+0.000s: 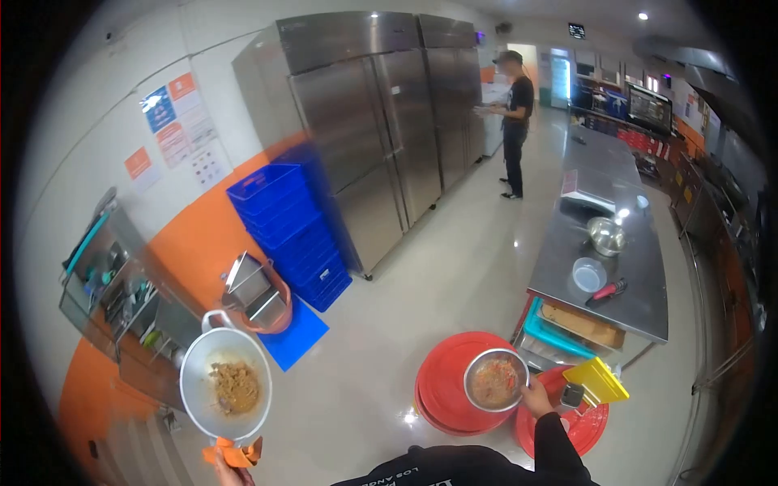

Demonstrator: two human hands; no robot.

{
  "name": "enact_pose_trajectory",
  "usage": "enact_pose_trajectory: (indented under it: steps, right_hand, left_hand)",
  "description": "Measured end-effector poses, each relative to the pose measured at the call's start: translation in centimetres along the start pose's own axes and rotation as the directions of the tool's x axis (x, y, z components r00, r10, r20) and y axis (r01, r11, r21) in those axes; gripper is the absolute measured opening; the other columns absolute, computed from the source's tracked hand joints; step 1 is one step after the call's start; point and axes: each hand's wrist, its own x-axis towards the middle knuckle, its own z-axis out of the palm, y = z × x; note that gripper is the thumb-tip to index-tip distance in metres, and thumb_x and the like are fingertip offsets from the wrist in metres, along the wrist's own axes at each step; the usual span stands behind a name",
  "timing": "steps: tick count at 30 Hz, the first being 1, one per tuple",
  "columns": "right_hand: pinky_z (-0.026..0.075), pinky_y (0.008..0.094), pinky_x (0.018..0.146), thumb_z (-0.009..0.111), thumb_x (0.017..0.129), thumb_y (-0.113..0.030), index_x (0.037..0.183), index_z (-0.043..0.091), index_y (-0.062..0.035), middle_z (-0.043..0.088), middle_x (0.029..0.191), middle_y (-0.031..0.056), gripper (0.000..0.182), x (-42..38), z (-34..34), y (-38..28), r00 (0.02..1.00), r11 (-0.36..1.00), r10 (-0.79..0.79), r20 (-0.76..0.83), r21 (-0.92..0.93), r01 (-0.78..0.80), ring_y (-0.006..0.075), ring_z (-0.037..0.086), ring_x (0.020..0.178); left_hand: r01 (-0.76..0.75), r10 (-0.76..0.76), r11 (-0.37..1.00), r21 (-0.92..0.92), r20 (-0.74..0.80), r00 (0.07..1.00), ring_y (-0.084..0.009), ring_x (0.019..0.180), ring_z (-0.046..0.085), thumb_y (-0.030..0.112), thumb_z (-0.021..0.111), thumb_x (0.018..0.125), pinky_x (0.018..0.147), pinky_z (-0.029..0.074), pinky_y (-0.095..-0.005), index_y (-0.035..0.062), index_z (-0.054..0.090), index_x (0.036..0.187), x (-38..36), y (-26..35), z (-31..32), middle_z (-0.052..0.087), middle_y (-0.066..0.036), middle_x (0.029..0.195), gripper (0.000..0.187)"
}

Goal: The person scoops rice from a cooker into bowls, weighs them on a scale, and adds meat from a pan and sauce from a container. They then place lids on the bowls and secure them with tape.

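Note:
My left hand [230, 470] is closed on a folded orange cloth [235, 450] at the near handle of a light metal wok [194, 377]. Its second loop handle points away from me. Brown, paste-like food [235, 387] lies in the bottom of this wok. On the other side, my right hand [535, 399] grips the rim of a round steel bowl [472, 373]. Inside the bowl is a brownish mix with orange-red bits [496, 384]. The bowl overlaps a large red round lid [444, 364] below it in this view.
A steel table [559, 271] on the right carries a scale, a metal pan and a plastic tub. Below stand a red tub [596, 429] and a yellow object [600, 381]. Blue crates [296, 235] and tall steel fridges [348, 121] line the left. A person [516, 121] stands further back.

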Motion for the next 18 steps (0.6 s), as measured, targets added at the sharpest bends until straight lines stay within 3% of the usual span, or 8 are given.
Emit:
enact_pose_trajectory:
  steps: [2, 3, 6, 9, 11, 14, 16, 18]
  right_hand:
    - [0.052, 0.0303, 0.077, 0.052, 0.087, -0.002, 0.123, 0.059, -0.0013, 0.067, 0.102, 0.0081, 0.037, 2.0, 0.9, 1.1, 0.996, 0.99, -0.087, -0.032, -0.112, 0.083, 0.0171, 0.065, 0.087]
    - [0.052, 0.0307, 0.077, 0.052, 0.087, -0.003, 0.122, 0.06, -0.0011, 0.067, 0.1, 0.0088, 0.035, 2.7, 1.9, 1.0, 0.999, 0.999, -0.015, -0.035, 0.048, 0.017, 0.0174, 0.065, 0.086]
    - [0.053, 0.0316, 0.078, 0.052, 0.088, -0.004, 0.12, 0.06, 0.0002, 0.067, 0.101, 0.0091, 0.034, 3.3, 4.9, -1.9, 0.997, 0.999, -0.05, -0.053, 0.009, 0.051, 0.0174, 0.064, 0.089]
    - [0.053, 0.0308, 0.076, 0.052, 0.09, -0.005, 0.12, 0.06, -0.0003, 0.065, 0.102, 0.007, 0.032, -1.0, 6.3, -0.5, 0.997, 0.996, -0.002, -0.076, 0.093, 0.009, 0.0154, 0.063, 0.091]
    - [0.052, 0.0299, 0.075, 0.052, 0.09, -0.006, 0.12, 0.06, -0.001, 0.065, 0.101, 0.0059, 0.032, -1.0, 5.9, -0.1, 0.99, 0.993, 0.031, -0.141, 0.118, -0.015, 0.014, 0.062, 0.088]
    - [0.052, 0.0288, 0.076, 0.052, 0.09, -0.006, 0.122, 0.058, -0.0021, 0.065, 0.102, 0.0052, 0.032, 8.3, 10.7, -3.6, 0.967, 0.986, 0.008, -0.256, 0.165, 0.036, 0.0136, 0.062, 0.088]
    - [0.052, 0.0295, 0.082, 0.052, 0.091, -0.005, 0.128, 0.056, -0.0031, 0.064, 0.11, 0.0066, 0.037, 6.3, 13.4, -1.6, 0.948, 0.98, 0.115, -0.296, 0.191, -0.059, 0.0164, 0.063, 0.095]
    - [0.053, 0.0295, 0.076, 0.053, 0.091, -0.007, 0.124, 0.057, -0.0044, 0.065, 0.107, 0.0056, 0.033, 3.9, 13.3, 0.3, 0.919, 0.957, 0.188, -0.347, 0.275, -0.092, 0.0157, 0.064, 0.089]
  left_hand:
    - [-0.025, 0.016, 0.998, -0.063, -0.134, 0.991, -0.0229, 0.092, 0.064, 0.035, 0.048, 0.1, 0.084, 0.053, -0.0382, 0.002, 0.047, 0.129, 2.2, -0.8, 1.0, 0.062, -0.011, 0.105, 0.044]
    - [0.101, -0.1, 0.995, -0.018, 0.055, 0.993, -0.0216, 0.095, 0.063, 0.029, 0.046, 0.102, 0.086, 0.052, -0.0379, 0.0008, 0.047, 0.126, 3.1, -0.2, 1.7, 0.061, -0.01, 0.107, 0.037]
    - [0.007, 0.0, 0.995, -0.104, 0.07, 0.998, -0.0209, 0.098, 0.063, 0.026, 0.047, 0.102, 0.088, 0.052, -0.0361, 0.001, 0.048, 0.123, 7.6, -3.7, 5.0, 0.061, -0.01, 0.109, 0.033]
    - [0.118, -0.106, 0.992, -0.045, 0.21, 0.972, -0.0206, 0.104, 0.059, 0.02, 0.051, 0.099, 0.095, 0.047, -0.037, 0.0053, 0.049, 0.116, 9.4, -1.3, 8.7, 0.06, -0.009, 0.11, 0.023]
    - [0.198, -0.187, 0.98, 0.0, 0.333, 0.924, -0.0208, 0.104, 0.06, 0.019, 0.051, 0.099, 0.095, 0.048, -0.0372, 0.0042, 0.05, 0.117, 13.6, -6.6, 12.1, 0.061, -0.009, 0.11, 0.024]
    - [0.243, -0.208, 0.97, 0.003, 0.531, 0.821, -0.0215, 0.106, 0.061, 0.017, 0.051, 0.099, 0.094, 0.05, -0.0378, 0.0016, 0.052, 0.12, 31.0, -13.0, 22.6, 0.061, -0.01, 0.112, 0.026]
    - [0.306, -0.266, 0.951, 0.039, 0.607, 0.749, -0.0213, 0.106, 0.061, 0.016, 0.051, 0.098, 0.095, 0.049, -0.0371, 0.0014, 0.053, 0.119, 35.0, -13.2, 27.4, 0.062, -0.01, 0.113, 0.026]
    - [0.357, -0.328, 0.928, 0.107, 0.69, 0.645, -0.0212, 0.107, 0.061, 0.016, 0.051, 0.099, 0.093, 0.05, -0.0374, 0.0028, 0.052, 0.121, 37.8, -16.3, 32.4, 0.062, -0.01, 0.114, 0.026]
